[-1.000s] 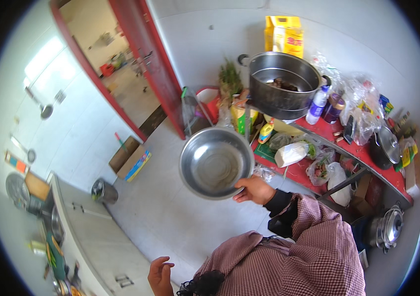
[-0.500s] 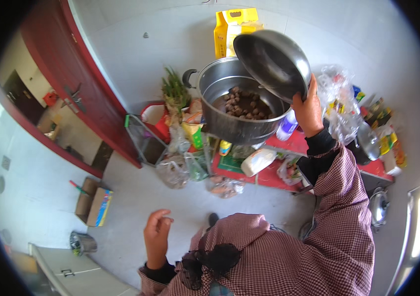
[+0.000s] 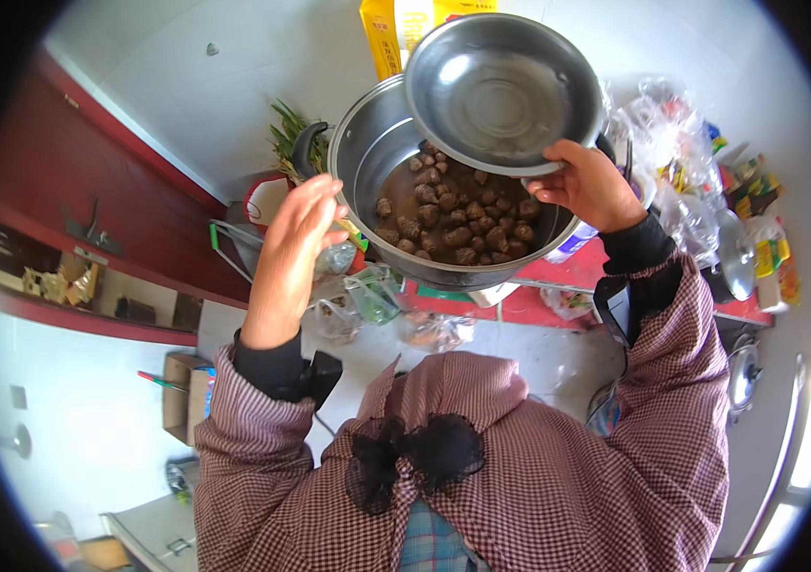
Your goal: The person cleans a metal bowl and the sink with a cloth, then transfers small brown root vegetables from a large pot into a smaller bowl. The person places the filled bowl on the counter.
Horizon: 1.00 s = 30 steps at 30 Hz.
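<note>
A large metal pot (image 3: 443, 276) with dark handles stands at the far side. Small brown round lumps (image 3: 472, 224), possibly taro, lie in shallow brownish water inside. My right hand (image 3: 598, 191) grips a grey metal basin (image 3: 501, 105) by its near right rim. The basin hangs over the pot's back right part, tilted so its bare inside faces me, and hides that part of the pot. My left hand (image 3: 293, 243) is held up just outside the pot's left rim, fingers stretched and nothing in it. Whether its fingertips touch the rim, I cannot tell.
Behind the pot stands a yellow package (image 3: 381, 38). Green onions (image 3: 288, 133) are left of it. Clear plastic bags (image 3: 682, 210) and a lidded pot (image 3: 735, 255) crowd the red tabletop (image 3: 572, 267) on the right. A red door (image 3: 110, 191) is at left.
The basin has swung left and turned its inside toward me, still in my right hand. My left hand has risen from low down to the pot's left rim. The pot appears nearer.
</note>
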Each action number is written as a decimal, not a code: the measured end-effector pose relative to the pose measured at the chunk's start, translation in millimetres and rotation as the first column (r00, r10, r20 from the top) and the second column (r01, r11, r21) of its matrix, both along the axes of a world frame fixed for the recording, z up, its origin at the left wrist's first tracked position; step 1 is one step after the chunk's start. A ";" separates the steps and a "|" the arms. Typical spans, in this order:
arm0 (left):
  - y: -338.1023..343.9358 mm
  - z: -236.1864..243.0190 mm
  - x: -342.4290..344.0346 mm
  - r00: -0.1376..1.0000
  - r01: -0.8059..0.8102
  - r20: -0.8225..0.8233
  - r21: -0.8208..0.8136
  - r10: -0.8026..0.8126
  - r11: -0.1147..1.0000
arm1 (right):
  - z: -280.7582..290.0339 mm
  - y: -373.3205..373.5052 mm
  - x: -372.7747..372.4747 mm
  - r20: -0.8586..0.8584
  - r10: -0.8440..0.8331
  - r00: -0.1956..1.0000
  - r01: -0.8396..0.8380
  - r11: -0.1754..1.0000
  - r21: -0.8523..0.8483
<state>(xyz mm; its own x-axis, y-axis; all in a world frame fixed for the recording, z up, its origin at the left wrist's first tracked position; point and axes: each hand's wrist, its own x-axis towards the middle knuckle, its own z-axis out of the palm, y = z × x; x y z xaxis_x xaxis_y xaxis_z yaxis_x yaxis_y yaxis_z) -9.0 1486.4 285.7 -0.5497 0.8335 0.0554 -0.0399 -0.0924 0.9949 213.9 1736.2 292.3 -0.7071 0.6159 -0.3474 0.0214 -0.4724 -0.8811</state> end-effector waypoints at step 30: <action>88.7 -19.5 -155.1 0.937 0.020 0.347 0.075 -0.045 0.997 | -152.9 85.6 -130.9 0.996 0.063 0.060 -0.950 0.310 0.038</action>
<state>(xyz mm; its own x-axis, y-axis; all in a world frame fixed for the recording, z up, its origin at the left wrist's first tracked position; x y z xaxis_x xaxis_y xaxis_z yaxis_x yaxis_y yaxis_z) -164.1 1575.1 266.2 -0.5176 0.8522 -0.0764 -0.3870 -0.1535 0.9092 83.0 1821.8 139.4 -0.5209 0.4765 -0.7082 0.7204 0.6904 -0.0654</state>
